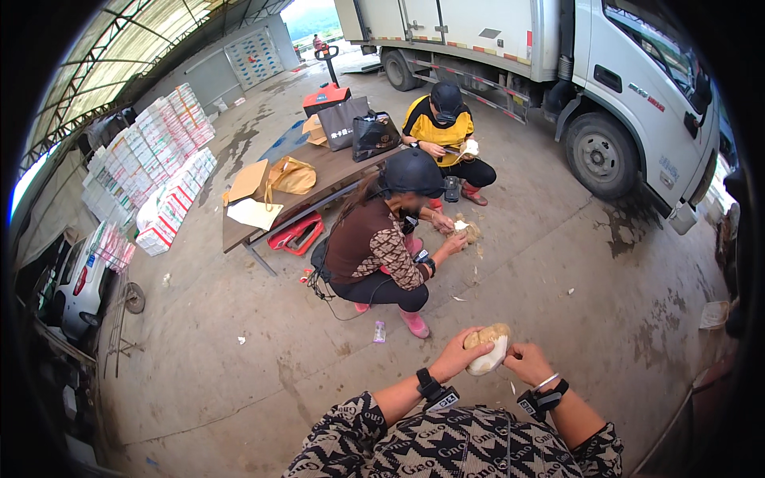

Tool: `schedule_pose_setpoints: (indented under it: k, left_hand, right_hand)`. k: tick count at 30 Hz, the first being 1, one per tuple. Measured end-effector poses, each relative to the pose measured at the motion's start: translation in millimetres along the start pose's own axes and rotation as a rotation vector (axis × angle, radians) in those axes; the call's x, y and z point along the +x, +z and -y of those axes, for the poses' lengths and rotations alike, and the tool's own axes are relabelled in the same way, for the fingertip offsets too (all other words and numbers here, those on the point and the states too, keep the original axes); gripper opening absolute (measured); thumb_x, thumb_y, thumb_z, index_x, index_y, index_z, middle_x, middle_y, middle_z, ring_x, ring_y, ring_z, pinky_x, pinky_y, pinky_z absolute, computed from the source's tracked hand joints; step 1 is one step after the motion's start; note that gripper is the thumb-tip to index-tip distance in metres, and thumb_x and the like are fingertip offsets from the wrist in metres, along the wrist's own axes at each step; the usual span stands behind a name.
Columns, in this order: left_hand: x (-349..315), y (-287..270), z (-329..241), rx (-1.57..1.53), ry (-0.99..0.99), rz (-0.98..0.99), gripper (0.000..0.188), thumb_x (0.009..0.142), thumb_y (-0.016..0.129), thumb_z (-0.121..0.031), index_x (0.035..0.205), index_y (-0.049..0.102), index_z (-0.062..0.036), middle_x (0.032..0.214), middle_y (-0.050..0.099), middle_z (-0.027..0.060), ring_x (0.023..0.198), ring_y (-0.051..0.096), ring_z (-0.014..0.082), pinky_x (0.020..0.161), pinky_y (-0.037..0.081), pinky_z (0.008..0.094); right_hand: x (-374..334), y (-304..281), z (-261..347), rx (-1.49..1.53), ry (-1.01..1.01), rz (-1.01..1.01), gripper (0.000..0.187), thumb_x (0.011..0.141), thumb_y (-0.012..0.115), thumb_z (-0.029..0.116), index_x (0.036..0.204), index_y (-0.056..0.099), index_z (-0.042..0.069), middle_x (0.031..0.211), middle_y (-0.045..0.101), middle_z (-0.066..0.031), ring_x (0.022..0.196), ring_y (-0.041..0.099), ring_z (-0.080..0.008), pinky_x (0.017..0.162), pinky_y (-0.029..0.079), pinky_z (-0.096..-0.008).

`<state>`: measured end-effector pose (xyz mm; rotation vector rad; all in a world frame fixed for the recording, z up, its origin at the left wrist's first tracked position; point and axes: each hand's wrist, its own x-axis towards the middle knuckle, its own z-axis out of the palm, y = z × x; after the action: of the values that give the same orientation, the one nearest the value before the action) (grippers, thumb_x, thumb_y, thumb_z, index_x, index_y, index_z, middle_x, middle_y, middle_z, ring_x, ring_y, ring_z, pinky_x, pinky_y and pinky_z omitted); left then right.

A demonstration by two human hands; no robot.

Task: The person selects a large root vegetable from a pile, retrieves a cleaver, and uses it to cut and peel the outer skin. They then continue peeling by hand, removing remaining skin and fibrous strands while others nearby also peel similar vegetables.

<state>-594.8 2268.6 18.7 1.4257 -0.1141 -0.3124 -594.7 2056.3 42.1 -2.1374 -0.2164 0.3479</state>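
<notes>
My left hand (pixel 459 355) is wrapped round a partly peeled tuber (pixel 491 355), with its palm against the left side. Rough tan skin still covers the tuber's upper part, while the lower right side is bare and white. Just beside the tuber's right edge is my right hand (pixel 529 364), fingers curled and pressed together. Whatever those fingers pinch, perhaps a strip of skin, is too small to make out. Both wrists carry black straps with small devices.
Ahead squats a person in a brown top (pixel 362 247); beyond is another in yellow and black (pixel 438 119). Both handle pale tubers. A wooden bench (pixel 319 179) with bags stands behind them. A white truck (pixel 494 40) is parked right, stacked cartons (pixel 151 159) left. Peel scraps dot the concrete.
</notes>
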Motion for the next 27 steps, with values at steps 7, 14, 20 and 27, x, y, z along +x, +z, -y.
schedule_pose_setpoints:
  k: [7, 14, 20, 27]
  left_hand:
    - [2, 3, -12, 0.084, 0.022, 0.012, 0.050, 0.088, 0.068, -0.032, 0.125, 0.053, -0.0021, 0.110, 0.062, 0.0040, 0.095, 0.058, 0.0096, 0.084, 0.048, 0.0254]
    - [5, -4, -16, -0.092, -0.039, 0.124, 0.050, 0.089, 0.065, -0.032, 0.127, 0.052, -0.0008, 0.113, 0.063, 0.0051, 0.098, 0.059, 0.0109, 0.086, 0.048, 0.0269]
    - [9, -31, -6, -0.521, -0.313, 0.349, 0.059, 0.093, 0.054, -0.044, 0.132, 0.047, -0.0007, 0.125, 0.059, 0.0130, 0.112, 0.060, 0.0223, 0.098, 0.047, 0.0358]
    - [5, -37, -3, -0.804, -0.244, 0.200, 0.063, 0.093, 0.049, -0.051, 0.134, 0.047, -0.0033, 0.128, 0.057, 0.0133, 0.113, 0.059, 0.0253, 0.098, 0.047, 0.0383]
  right_hand:
    - [2, -10, -8, 0.303, 0.135, 0.158, 0.018, 0.077, 0.063, 0.018, 0.078, 0.064, 0.000, 0.066, 0.061, -0.0043, 0.061, 0.053, -0.0110, 0.058, 0.044, -0.0287]
    - [0, -3, 1, 0.134, 0.001, 0.113, 0.016, 0.078, 0.062, 0.017, 0.075, 0.059, 0.002, 0.062, 0.054, -0.0009, 0.060, 0.047, -0.0089, 0.056, 0.040, -0.0274]
    - [-5, -32, 16, 0.280, -0.087, 0.464, 0.019, 0.080, 0.056, 0.017, 0.067, 0.050, 0.005, 0.061, 0.045, 0.0062, 0.060, 0.040, -0.0049, 0.053, 0.033, -0.0260]
    - [1, -63, 21, 0.355, 0.043, 0.297, 0.019, 0.083, 0.057, 0.015, 0.069, 0.050, 0.003, 0.064, 0.051, 0.0017, 0.064, 0.046, -0.0081, 0.061, 0.039, -0.0263]
